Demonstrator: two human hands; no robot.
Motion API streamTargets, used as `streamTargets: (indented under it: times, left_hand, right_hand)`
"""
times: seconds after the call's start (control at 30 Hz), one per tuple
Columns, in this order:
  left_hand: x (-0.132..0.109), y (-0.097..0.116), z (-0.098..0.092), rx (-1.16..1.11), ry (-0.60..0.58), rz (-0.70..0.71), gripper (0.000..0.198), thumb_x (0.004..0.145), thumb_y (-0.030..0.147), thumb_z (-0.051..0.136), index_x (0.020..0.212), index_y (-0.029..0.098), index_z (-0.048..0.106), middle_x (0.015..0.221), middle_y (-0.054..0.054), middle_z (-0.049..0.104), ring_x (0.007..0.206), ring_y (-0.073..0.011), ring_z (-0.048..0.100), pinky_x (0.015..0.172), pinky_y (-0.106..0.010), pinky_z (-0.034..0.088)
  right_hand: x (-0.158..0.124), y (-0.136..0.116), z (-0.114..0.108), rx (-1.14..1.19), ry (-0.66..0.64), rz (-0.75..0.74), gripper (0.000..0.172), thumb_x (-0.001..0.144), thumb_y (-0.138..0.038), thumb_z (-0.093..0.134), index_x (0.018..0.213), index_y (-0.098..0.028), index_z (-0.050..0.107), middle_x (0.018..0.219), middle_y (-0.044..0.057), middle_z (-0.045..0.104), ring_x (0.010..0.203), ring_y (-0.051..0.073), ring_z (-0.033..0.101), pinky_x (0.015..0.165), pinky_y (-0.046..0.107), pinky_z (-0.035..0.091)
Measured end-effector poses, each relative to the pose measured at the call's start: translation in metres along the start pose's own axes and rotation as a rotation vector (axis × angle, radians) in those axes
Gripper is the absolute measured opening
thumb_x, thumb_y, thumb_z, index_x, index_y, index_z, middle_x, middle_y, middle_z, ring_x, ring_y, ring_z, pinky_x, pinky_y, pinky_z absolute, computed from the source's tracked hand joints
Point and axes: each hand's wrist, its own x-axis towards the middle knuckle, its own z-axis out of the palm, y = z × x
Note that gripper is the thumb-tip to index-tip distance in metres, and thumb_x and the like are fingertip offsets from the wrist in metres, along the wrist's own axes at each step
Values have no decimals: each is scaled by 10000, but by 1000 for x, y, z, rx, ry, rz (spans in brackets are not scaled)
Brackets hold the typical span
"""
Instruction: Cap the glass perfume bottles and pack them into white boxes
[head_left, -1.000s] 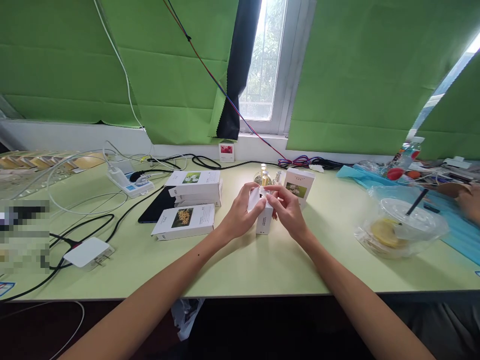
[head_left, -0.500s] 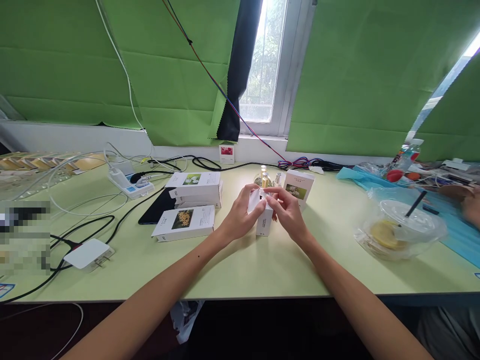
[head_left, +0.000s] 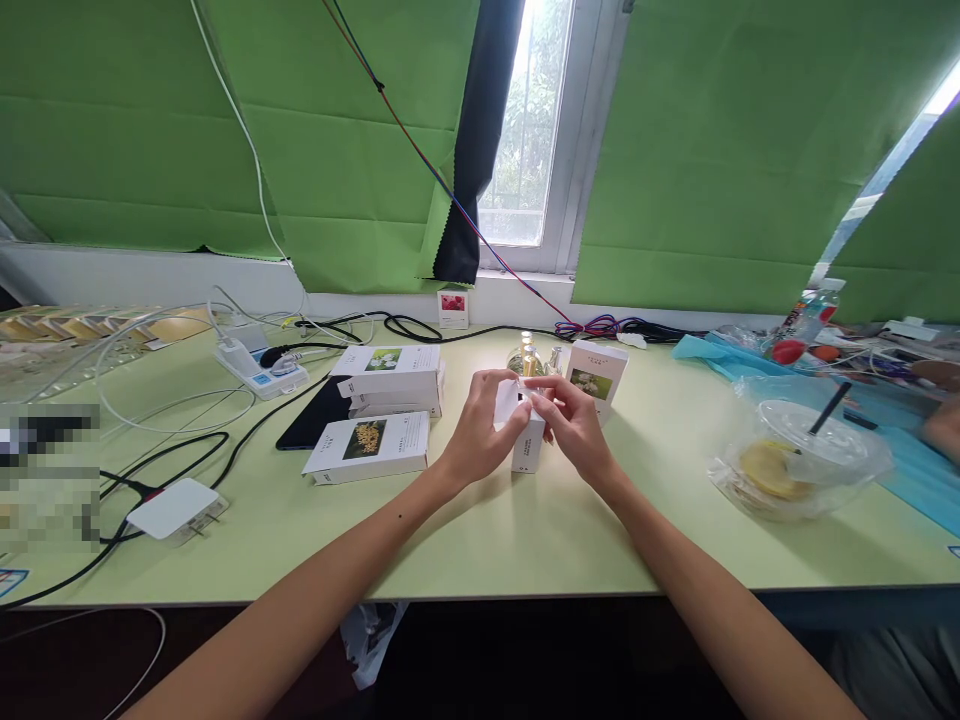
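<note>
A small white cardboard box (head_left: 529, 448) stands upright on the table between my hands, its top flaps partly raised. My left hand (head_left: 486, 425) is closed on its left side, with the thumb at the top opening. From the right, my right hand (head_left: 570, 420) grips the same box, its thumb and index finger at the top edge. The fingertips hide part of the opening. Just behind are glass bottles with gold tops (head_left: 528, 358). A white box with a flower picture (head_left: 598, 372) stands to the right of them.
Left of my hands lie white picture boxes (head_left: 375, 447) and a dark flat device (head_left: 315, 415). A power strip (head_left: 274, 375), cables and a white adapter (head_left: 178, 508) are farther left. On the right sit a bagged plastic cup (head_left: 802, 460) and a blue sheet (head_left: 915, 475), near another person's blurred hand.
My hands and the box stay almost in place, with only slight finger movement at the box's top. At the far right, the other person's hand has shifted a little.
</note>
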Motion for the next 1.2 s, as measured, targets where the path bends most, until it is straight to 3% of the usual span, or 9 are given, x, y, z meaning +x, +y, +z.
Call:
streamTargets:
  times: [0.33,0.57,1.2]
  left_hand:
    - [0,1,1,-51,32,-12,313,931,370,543,1199,218,487,1163,-91,602,1031,-229,612,869,-391,517]
    - [-1,4,0,-122,22,-38,362,919,381,567,1232,229,467,1012,-46,643,849,-185,633,732,-326,516]
    - [0,5,0,-169,64,-1,404,888,350,615,1243,231,465,1312,-102,612,1026,-203,662,851,-343,552]
  right_hand:
    - [0,-2,0,-16,-5,-2,288,866,-441,658,1004,-189,682,640,-71,417,505,84,465,470,232,408]
    - [1,-2,0,-28,-3,5,316,861,-472,653,1011,-196,682,656,-66,422,516,86,472,472,231,411]
    - [0,-2,0,-18,-7,5,309,862,-462,659,1017,-196,687,671,-64,423,516,82,468,469,230,413]
